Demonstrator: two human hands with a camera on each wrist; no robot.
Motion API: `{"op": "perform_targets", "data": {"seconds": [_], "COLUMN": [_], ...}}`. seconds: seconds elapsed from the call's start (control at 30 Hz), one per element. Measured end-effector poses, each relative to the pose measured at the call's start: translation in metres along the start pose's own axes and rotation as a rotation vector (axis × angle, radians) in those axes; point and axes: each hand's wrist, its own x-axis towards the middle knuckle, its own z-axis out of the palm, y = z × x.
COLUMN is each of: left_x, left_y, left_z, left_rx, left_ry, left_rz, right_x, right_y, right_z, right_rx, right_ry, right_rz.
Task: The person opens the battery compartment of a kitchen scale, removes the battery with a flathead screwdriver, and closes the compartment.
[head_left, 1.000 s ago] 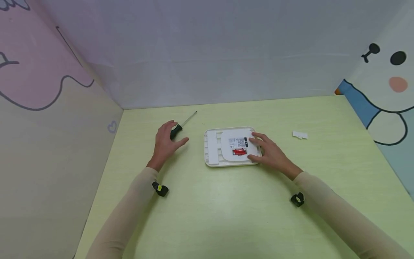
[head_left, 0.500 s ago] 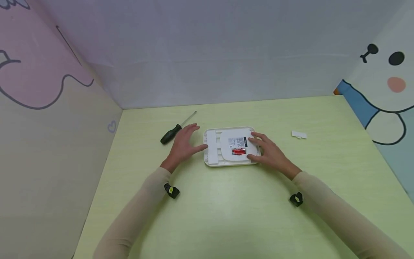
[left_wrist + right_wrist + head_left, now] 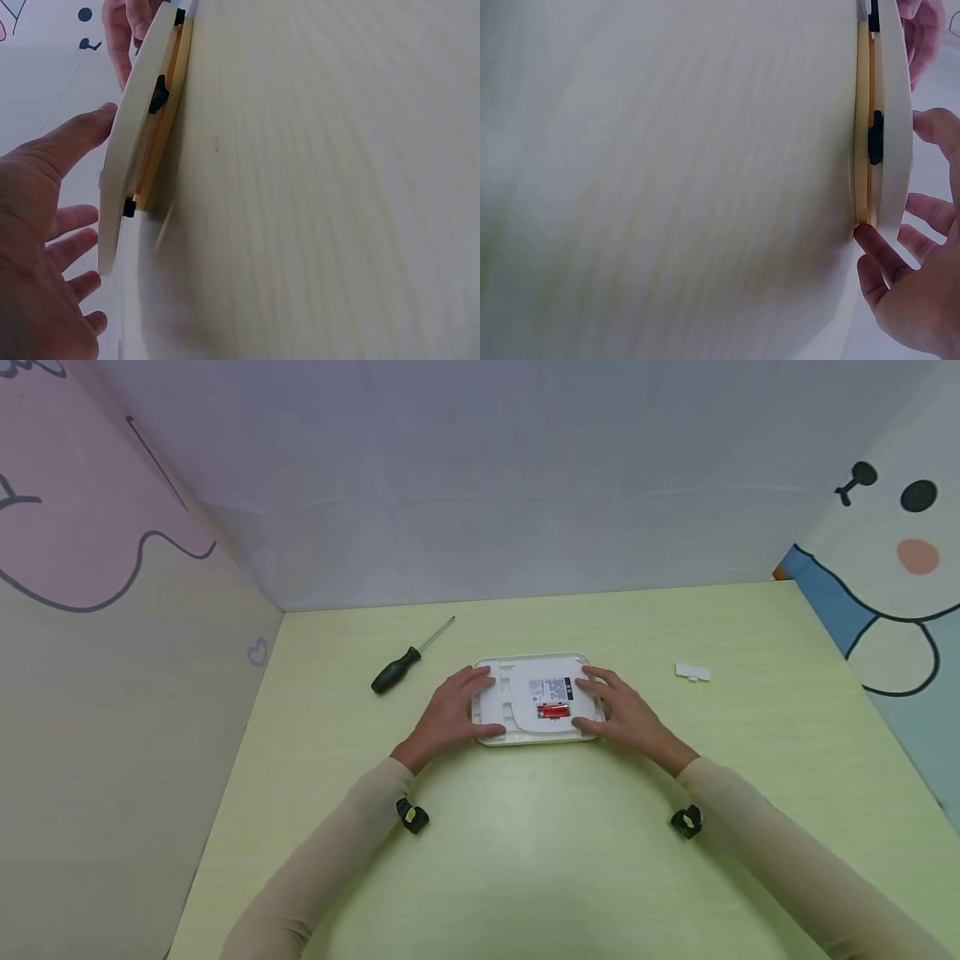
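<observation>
A flat white rectangular device point(image 3: 523, 717) lies on the table with its printed label point(image 3: 550, 690) upward and a red battery point(image 3: 553, 712) visible in an uncovered compartment. My left hand point(image 3: 450, 714) holds the device's left end, its thumb along the near side and its fingers towards the far side. Around the right end, my right hand point(image 3: 633, 714) holds with thumb and fingers spread apart. Seen edge-on in the left wrist view, the device point(image 3: 124, 161) has dark bits and an orange strip on its underside. Some fingertips of both hands are hidden behind it.
A screwdriver point(image 3: 396, 672) with a dark handle lies beyond my left hand, its shaft pointing away to the right. To the right lies a small white tabbed cover point(image 3: 693, 672). A pale wall point(image 3: 480, 527) rises behind the table point(image 3: 525, 843).
My left hand has moved right from beside the screwdriver to the device's left end and now holds it. The right hand stays at the right end.
</observation>
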Motion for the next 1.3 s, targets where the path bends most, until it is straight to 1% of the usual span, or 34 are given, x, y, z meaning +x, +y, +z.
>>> {"op": "perform_targets", "data": {"seconds": [0.2,0.43,0.63,0.7,0.8,0.93,1.07,1.3], "left_x": [-0.001,-0.001,-0.001,-0.001,-0.002,-0.002,-0.002,-0.001], "left_y": [0.001,0.001,0.003,0.003,0.003,0.003,0.002,0.002], "left_z": [0.001,0.002,0.001,0.0,0.0,0.001,0.002,0.002], "left_rx": [-0.002,0.005,0.002,0.002,0.003,0.0,0.0,-0.004], "left_ry": [-0.002,-0.006,-0.003,-0.004,-0.004,-0.008,-0.01,-0.01], "left_rz": [-0.005,-0.01,-0.004,-0.004,-0.005,-0.013,-0.013,-0.011], "right_x": [0.0,0.0,0.001,0.003,0.006,0.01,0.013,0.015], "right_y": [0.001,0.0,-0.005,-0.006,-0.01,-0.015,-0.019,-0.021], "right_z": [0.0,-0.001,-0.003,-0.003,-0.004,-0.004,-0.003,-0.003], "right_rx": [-0.004,-0.047,-0.149,-0.153,-0.129,-0.118,-0.134,-0.109], "right_ry": [0.0,0.004,0.065,0.089,0.104,0.077,0.041,0.027], "right_rz": [-0.008,-0.011,-0.049,-0.073,-0.111,-0.142,-0.14,-0.136]}}
